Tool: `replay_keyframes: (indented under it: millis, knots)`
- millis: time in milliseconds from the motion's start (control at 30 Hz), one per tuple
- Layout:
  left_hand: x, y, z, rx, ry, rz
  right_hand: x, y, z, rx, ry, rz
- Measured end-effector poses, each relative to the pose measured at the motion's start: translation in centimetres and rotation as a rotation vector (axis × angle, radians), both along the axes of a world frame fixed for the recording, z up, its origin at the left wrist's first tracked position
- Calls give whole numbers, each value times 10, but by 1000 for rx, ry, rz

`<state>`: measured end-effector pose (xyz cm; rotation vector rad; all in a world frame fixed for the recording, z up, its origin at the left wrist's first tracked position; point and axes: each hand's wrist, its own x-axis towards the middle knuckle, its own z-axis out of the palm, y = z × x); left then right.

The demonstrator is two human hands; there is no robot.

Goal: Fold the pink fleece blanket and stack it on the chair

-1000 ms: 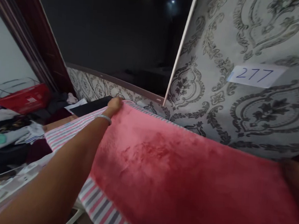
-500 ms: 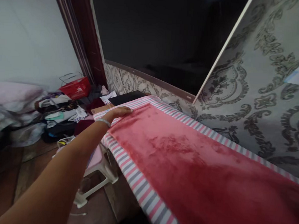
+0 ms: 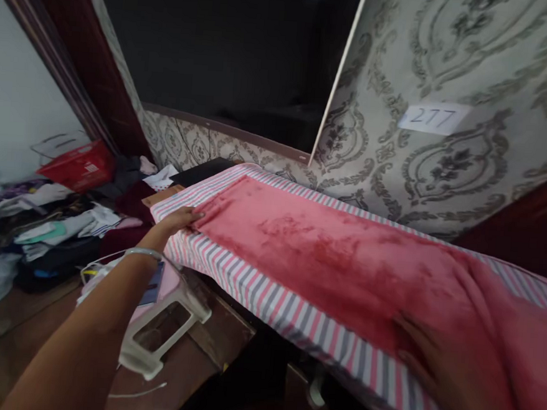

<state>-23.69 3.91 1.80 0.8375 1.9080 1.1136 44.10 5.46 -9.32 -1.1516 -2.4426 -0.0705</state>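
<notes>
The right hand (image 3: 444, 373) lies flat and open on a soft pink blanket (image 3: 326, 258) with a pink, grey and white striped edge. It grips nothing. The left hand (image 3: 174, 220) is open too, resting flat on the stripes near the blanket's far end. The blanket lies stretched out long. Below it stands a white plastic stool (image 3: 180, 301). Farther off are a heap of clothes (image 3: 60, 234), a red basket (image 3: 77, 166), and a grey patterned wall (image 3: 448, 173) with a white paper note (image 3: 433, 118) that says 277.

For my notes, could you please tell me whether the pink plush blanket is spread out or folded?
Spread out: the pink plush blanket lies flat, striped border showing, rumpled only near the right hand.
</notes>
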Motion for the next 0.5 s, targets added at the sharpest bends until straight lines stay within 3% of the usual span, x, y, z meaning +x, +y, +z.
replay_keyframes:
  millis: [167, 300, 400, 500]
  knots:
    - [4, 5, 2, 43, 59, 109, -4, 3, 10, 126, -32, -96]
    - [3, 5, 10, 111, 78, 215, -25, -2, 21, 160, -45, -114]
    - [4, 10, 19, 158, 6, 258, -45, -15, 26, 128, -75, -101]
    - [5, 23, 31, 230, -107, 308, -56, -26, 20, 102, -91, -126]
